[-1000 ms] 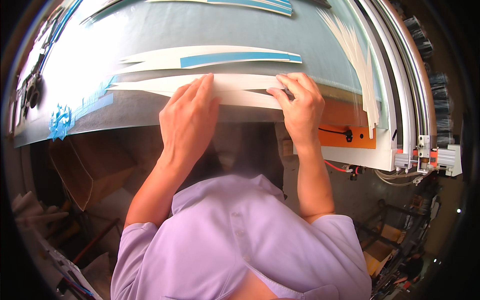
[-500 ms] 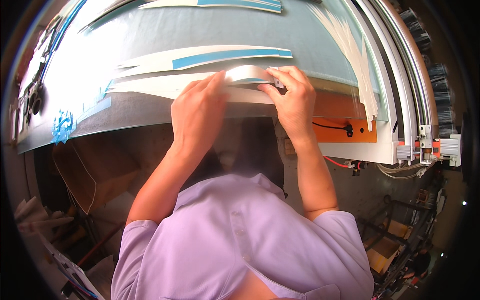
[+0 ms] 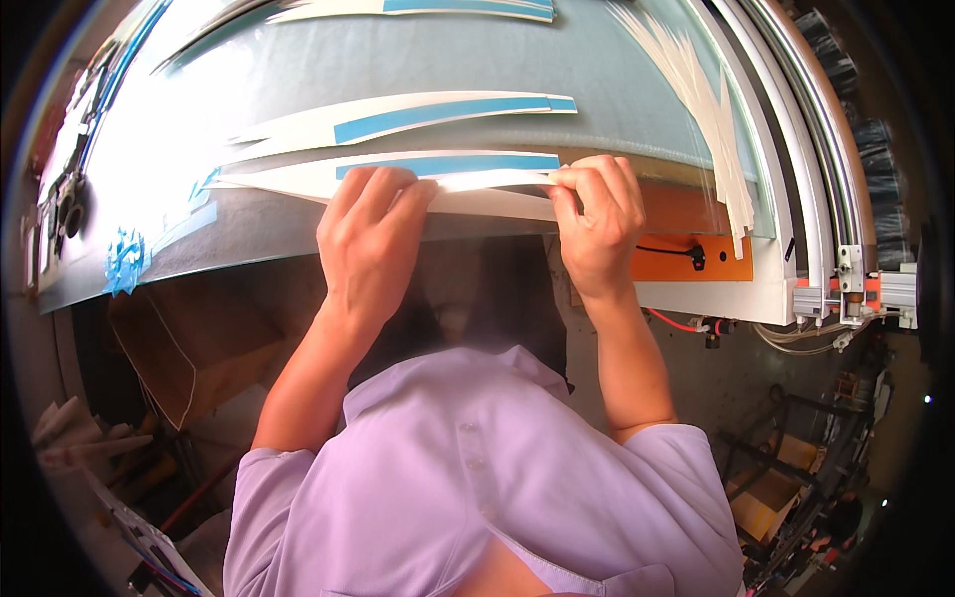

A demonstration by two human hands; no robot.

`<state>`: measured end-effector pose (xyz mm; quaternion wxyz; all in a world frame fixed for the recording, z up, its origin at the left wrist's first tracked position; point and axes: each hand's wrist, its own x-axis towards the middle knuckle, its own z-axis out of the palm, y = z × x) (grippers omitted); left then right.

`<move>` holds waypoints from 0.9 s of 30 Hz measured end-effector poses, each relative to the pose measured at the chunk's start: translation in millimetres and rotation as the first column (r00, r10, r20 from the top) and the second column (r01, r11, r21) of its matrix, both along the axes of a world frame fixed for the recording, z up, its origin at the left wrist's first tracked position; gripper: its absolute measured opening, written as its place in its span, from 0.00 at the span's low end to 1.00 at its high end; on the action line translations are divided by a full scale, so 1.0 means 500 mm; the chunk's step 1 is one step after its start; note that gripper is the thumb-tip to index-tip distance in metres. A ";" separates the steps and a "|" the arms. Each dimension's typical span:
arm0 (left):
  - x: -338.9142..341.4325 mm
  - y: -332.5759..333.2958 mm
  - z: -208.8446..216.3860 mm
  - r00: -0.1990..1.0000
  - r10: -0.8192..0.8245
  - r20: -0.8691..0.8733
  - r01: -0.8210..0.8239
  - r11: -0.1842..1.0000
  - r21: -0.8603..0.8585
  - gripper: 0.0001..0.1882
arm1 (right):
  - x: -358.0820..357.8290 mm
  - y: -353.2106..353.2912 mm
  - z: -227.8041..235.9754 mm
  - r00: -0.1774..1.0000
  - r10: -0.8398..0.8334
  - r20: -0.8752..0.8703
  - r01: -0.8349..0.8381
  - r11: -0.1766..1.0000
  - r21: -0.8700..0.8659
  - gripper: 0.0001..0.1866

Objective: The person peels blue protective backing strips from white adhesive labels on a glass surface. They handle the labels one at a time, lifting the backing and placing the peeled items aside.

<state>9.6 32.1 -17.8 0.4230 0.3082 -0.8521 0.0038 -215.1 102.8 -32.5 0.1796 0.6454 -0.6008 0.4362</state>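
Note:
A narrow, shiny white strip point(image 3: 492, 182) stretches almost straight between my two hands at the near edge of the glass-topped table. My left hand point(image 3: 370, 234) is closed, its fingertips pinching the strip's left part. At the other end, my right hand point(image 3: 602, 221) grips the strip between thumb and curled fingers. Just beyond the strip lies a long, tapering white piece point(image 3: 288, 171) bearing a blue band point(image 3: 477, 165). Another white edge shows below the strip, partly covered by my hands. Farther off rests a similar white piece point(image 3: 288, 127) with its own blue band point(image 3: 438, 112).
More white pieces with blue bands point(image 3: 468, 7) lie at the far edge. Loose thin white strips point(image 3: 686, 95) fan out at the right. Crumpled blue film point(image 3: 125, 261) hangs at the left front edge. An orange panel point(image 3: 731, 261) with a black cable is beside my right hand.
The strip was arched up between my hands and is now drawn nearly straight. My hands have moved slightly toward me and farther apart, uncovering the blue band behind.

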 end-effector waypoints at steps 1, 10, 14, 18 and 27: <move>0.006 0.005 -0.004 1.000 -0.005 0.005 0.005 1.000 0.021 0.12 | 0.000 0.004 -0.002 1.000 0.025 0.010 -0.025 1.000 0.017 0.09; 0.008 -0.009 0.003 0.999 -0.035 -0.032 0.038 0.995 0.097 0.10 | -0.006 0.017 0.024 0.943 0.093 0.321 -0.134 0.985 0.108 0.07; 0.007 -0.015 0.003 0.998 -0.054 -0.019 0.054 0.998 0.039 0.12 | -0.014 0.019 0.028 0.948 0.109 0.298 -0.148 0.982 0.114 0.07; 0.018 -0.006 0.003 0.993 -0.100 0.061 0.098 0.994 0.037 0.10 | -0.024 0.027 0.042 0.957 0.064 0.284 -0.077 0.996 0.035 0.07; -0.041 -0.005 0.025 0.971 -0.205 0.124 0.179 0.965 0.191 0.17 | -0.033 0.027 0.020 0.833 -0.141 0.536 0.056 0.983 0.173 0.19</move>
